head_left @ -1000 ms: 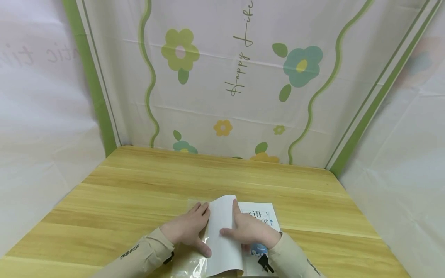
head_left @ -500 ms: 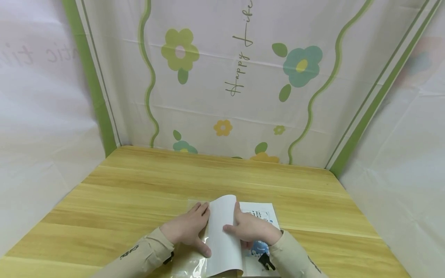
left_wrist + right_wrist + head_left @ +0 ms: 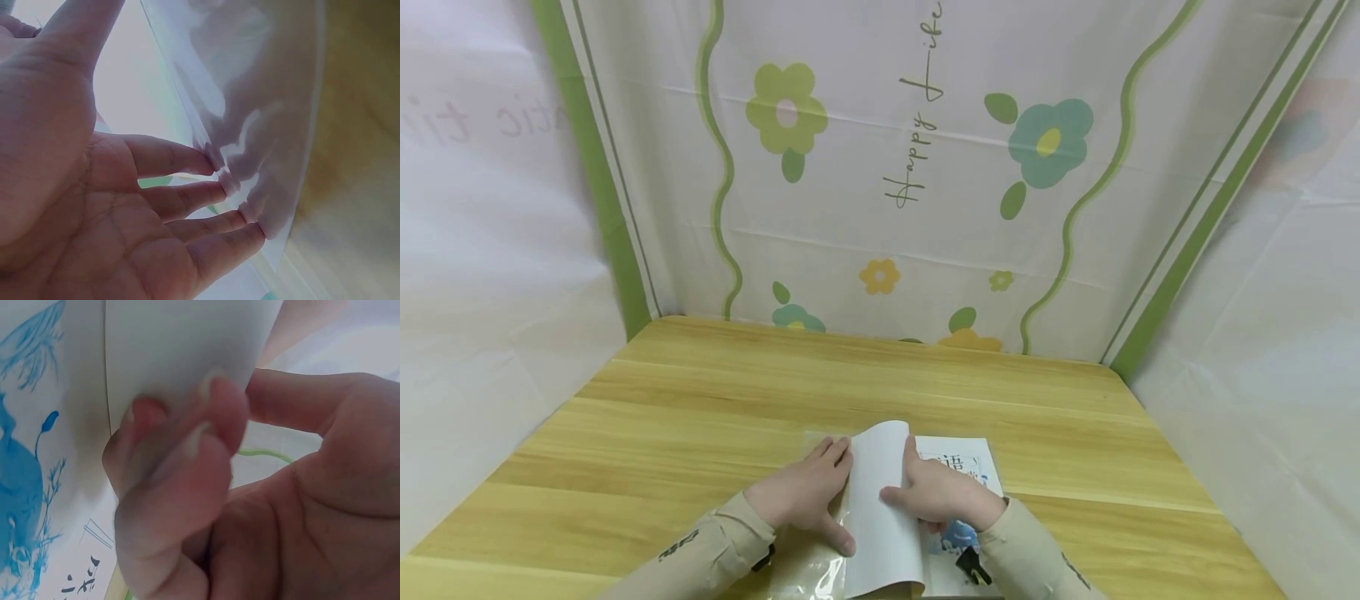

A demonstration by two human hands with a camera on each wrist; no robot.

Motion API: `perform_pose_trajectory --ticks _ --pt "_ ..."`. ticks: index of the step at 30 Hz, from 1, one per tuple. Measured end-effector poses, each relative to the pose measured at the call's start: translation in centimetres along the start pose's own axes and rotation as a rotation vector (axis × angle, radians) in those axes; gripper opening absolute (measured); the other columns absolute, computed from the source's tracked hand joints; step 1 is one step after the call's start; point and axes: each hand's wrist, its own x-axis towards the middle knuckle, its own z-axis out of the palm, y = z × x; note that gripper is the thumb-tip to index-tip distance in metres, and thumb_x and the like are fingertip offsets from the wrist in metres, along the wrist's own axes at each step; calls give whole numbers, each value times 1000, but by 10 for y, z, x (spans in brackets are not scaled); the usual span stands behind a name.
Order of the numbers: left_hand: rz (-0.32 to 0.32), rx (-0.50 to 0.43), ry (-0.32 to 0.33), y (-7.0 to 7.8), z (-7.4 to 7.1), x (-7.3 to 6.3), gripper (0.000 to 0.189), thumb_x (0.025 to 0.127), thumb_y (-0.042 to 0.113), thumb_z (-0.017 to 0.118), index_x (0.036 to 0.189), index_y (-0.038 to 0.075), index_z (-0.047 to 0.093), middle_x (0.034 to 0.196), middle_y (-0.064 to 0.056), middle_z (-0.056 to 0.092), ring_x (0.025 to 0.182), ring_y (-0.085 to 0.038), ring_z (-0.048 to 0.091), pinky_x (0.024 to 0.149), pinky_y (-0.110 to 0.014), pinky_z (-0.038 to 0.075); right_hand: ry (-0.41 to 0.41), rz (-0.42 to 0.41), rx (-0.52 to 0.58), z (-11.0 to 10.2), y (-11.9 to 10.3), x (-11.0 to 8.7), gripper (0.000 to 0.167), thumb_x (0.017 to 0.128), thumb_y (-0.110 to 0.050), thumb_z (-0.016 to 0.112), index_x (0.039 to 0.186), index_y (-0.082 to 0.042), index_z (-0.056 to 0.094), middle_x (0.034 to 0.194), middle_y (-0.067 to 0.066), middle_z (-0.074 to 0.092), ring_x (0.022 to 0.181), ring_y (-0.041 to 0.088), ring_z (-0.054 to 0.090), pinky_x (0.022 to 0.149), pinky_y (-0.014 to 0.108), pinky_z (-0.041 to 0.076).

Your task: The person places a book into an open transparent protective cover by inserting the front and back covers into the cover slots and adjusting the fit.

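A book lies at the near edge of the table, its printed side (image 3: 988,471) on the right showing characters and a blue drawing. From its left part rises a curled blank white page (image 3: 883,533). My right hand (image 3: 940,493) pinches this page near its right edge, thumb on the left face and fingers curled behind, as the right wrist view shows with the white page (image 3: 181,350). My left hand (image 3: 808,493) rests on a clear plastic cover (image 3: 797,567) left of the page. Its fingers are nearly straight, their tips touching the plastic (image 3: 262,125) in the left wrist view.
The wooden table (image 3: 700,417) reaches back to a white curtain (image 3: 850,192) printed with flowers and lettering. More curtain hangs on both sides. Black straps (image 3: 973,567) show at the beige sleeves (image 3: 1037,542).
My right hand has shifted slightly to the right along with its thumb on the page. The left hand, the page and the plastic cover look the same.
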Motion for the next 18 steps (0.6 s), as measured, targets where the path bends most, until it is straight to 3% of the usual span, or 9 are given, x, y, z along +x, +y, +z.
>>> perform_pose_trajectory --ticks 18 --pt "13 16 8 1 -1 0 127 63 67 80 144 -16 31 152 -32 24 138 -51 23 111 -52 30 13 -13 10 2 1 0 95 96 -30 63 151 13 -2 56 3 48 37 11 38 35 24 35"
